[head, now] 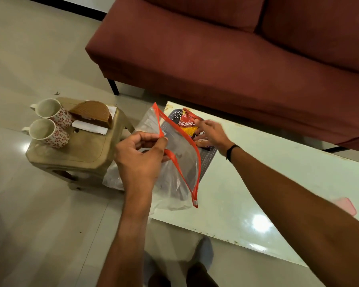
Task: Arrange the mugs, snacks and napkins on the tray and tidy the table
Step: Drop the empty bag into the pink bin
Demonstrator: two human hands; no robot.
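My left hand pinches the orange rim of a clear zip pouch and holds its mouth wide over the table's left end. My right hand grips a red and yellow snack packet above a grey perforated tray that lies on the glossy white table. The pouch hides most of the tray. Two white mugs with red flowers lie on their sides on a small beige stool, beside a brown napkin holder with white napkins.
A maroon sofa stands directly behind the table. The stool stands on pale floor tiles left of the table. A pink flat object rests near the table's right edge. My feet show at the bottom.
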